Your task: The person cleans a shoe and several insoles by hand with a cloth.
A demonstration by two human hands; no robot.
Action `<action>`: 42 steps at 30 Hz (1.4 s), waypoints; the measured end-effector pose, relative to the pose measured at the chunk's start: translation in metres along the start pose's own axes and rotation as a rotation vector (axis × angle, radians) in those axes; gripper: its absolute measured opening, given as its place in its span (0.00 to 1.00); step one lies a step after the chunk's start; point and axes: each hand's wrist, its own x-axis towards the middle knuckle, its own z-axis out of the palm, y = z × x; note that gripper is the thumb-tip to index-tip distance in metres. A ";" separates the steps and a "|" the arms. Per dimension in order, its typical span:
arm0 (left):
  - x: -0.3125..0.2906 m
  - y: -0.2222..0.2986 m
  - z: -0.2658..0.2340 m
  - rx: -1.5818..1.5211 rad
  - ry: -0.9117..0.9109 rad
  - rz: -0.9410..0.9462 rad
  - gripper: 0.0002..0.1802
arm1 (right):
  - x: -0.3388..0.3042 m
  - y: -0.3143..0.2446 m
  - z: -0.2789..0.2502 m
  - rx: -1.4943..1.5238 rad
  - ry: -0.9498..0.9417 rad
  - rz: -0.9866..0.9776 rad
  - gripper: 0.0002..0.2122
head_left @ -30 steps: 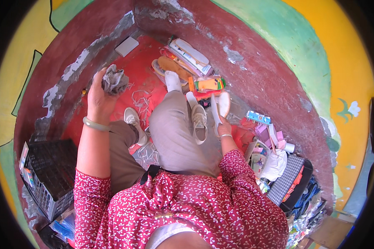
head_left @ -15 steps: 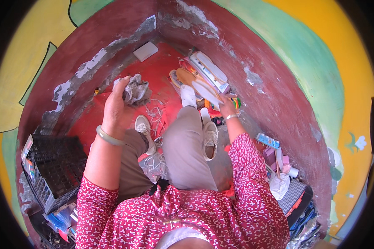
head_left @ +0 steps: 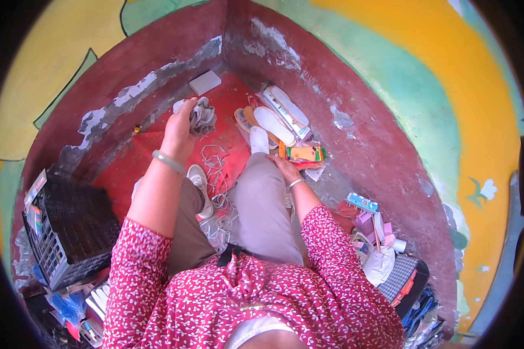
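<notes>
My left hand (head_left: pixel 181 125) is raised over the red floor covering, closed on a crumpled grey cloth (head_left: pixel 204 117). A paler bit of cloth shows beyond the fingers. My right hand (head_left: pixel 285 168) lies on the knee of my grey trousers (head_left: pixel 256 198), fingers stretched out, holding nothing. Beyond that knee is my foot in a white sock (head_left: pixel 259 141). Beside it lie a white insole (head_left: pixel 275 126) and brown insoles (head_left: pixel 247 119). My other foot wears a white shoe (head_left: pixel 199 189). A second shoe is mostly hidden behind my right leg and hand.
White cord (head_left: pixel 214 168) lies tangled between my legs. An orange and green packet (head_left: pixel 306 153) sits right of my right hand. A black crate (head_left: pixel 70 232) stands at left. Small boxes (head_left: pixel 364 202) and a white bag (head_left: pixel 379 264) are at right. Peeling walls meet at a corner ahead.
My right hand has let go of the white insole, which now lies on the pile, and has come down to my knee. My left hand still holds the cloth, slightly farther right.
</notes>
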 end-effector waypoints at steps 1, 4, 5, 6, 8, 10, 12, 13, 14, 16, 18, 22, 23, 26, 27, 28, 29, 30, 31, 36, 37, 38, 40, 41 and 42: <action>0.001 0.000 -0.006 0.025 -0.008 -0.005 0.11 | 0.004 0.012 -0.004 0.053 -0.067 0.008 0.21; 0.008 -0.005 -0.011 0.043 0.046 -0.009 0.11 | -0.002 0.035 -0.053 0.063 -0.045 0.122 0.23; 0.006 0.001 -0.016 0.071 0.114 0.000 0.11 | -0.014 0.029 -0.059 -0.055 0.033 0.070 0.23; 0.005 0.007 -0.018 0.055 0.128 0.011 0.11 | -0.027 0.022 -0.069 -0.179 0.118 0.013 0.23; 0.001 0.011 -0.019 0.025 0.153 0.015 0.11 | -0.061 0.021 -0.098 -0.047 0.251 0.162 0.17; 0.006 0.009 -0.023 0.006 0.121 0.009 0.11 | -0.093 0.023 -0.132 0.022 0.120 0.041 0.15; 0.009 0.007 -0.022 0.009 0.115 -0.002 0.11 | -0.128 0.018 -0.154 0.064 0.041 0.033 0.15; 0.010 0.003 -0.020 0.022 0.126 -0.017 0.11 | -0.149 0.015 -0.159 0.061 0.004 0.059 0.15; 0.009 0.004 -0.020 0.038 0.139 -0.024 0.11 | -0.166 0.007 -0.159 0.043 -0.030 0.090 0.15; 0.004 0.005 -0.015 0.020 0.125 -0.036 0.11 | -0.198 -0.009 -0.158 -0.024 -0.101 0.158 0.15; 0.002 0.002 -0.007 0.000 0.113 -0.043 0.11 | -0.222 -0.026 -0.158 -0.141 -0.179 0.240 0.15; 0.007 -0.005 0.002 0.001 0.037 -0.017 0.11 | -0.235 -0.051 -0.155 -0.383 -0.369 0.356 0.15; 0.008 -0.002 0.000 0.014 0.013 0.006 0.11 | -0.223 -0.052 -0.151 -0.433 -0.422 0.358 0.15; 0.007 -0.007 0.017 -0.043 -0.040 -0.013 0.11 | -0.189 -0.056 -0.167 -0.568 -0.447 0.450 0.15; 0.007 -0.006 0.022 -0.043 -0.034 -0.017 0.11 | -0.171 -0.052 -0.174 -0.581 -0.424 0.490 0.15; 0.009 -0.005 0.025 -0.044 -0.026 -0.019 0.11 | -0.150 -0.041 -0.185 -0.548 -0.391 0.542 0.15; 0.013 -0.007 0.029 -0.045 -0.015 -0.019 0.11 | -0.128 -0.030 -0.195 -0.516 -0.356 0.592 0.16; 0.017 -0.008 0.028 -0.050 -0.013 0.000 0.11 | -0.097 -0.039 -0.195 -0.787 -0.367 0.477 0.14; 0.023 -0.012 0.031 -0.061 -0.020 0.014 0.11 | -0.069 -0.048 -0.192 -0.982 -0.348 0.410 0.15; 0.033 -0.016 0.042 -0.035 -0.037 0.100 0.11 | 0.048 -0.059 -0.161 -0.994 0.042 0.210 0.16; 0.034 -0.017 0.041 -0.027 -0.059 0.067 0.14 | 0.073 -0.039 -0.159 -1.008 0.080 0.234 0.19; 0.036 -0.018 0.047 -0.023 -0.102 0.028 0.17 | 0.099 -0.009 -0.165 -1.024 0.138 0.270 0.21; 0.029 -0.010 0.060 -0.015 -0.035 0.049 0.21 | 0.144 0.023 -0.158 -1.046 0.191 0.326 0.27; 0.025 -0.006 0.063 -0.012 0.006 0.057 0.24 | 0.161 0.032 -0.148 -1.059 0.197 0.352 0.29; 0.025 -0.001 0.065 -0.013 0.010 0.051 0.24 | 0.179 0.037 -0.143 -1.068 0.211 0.375 0.32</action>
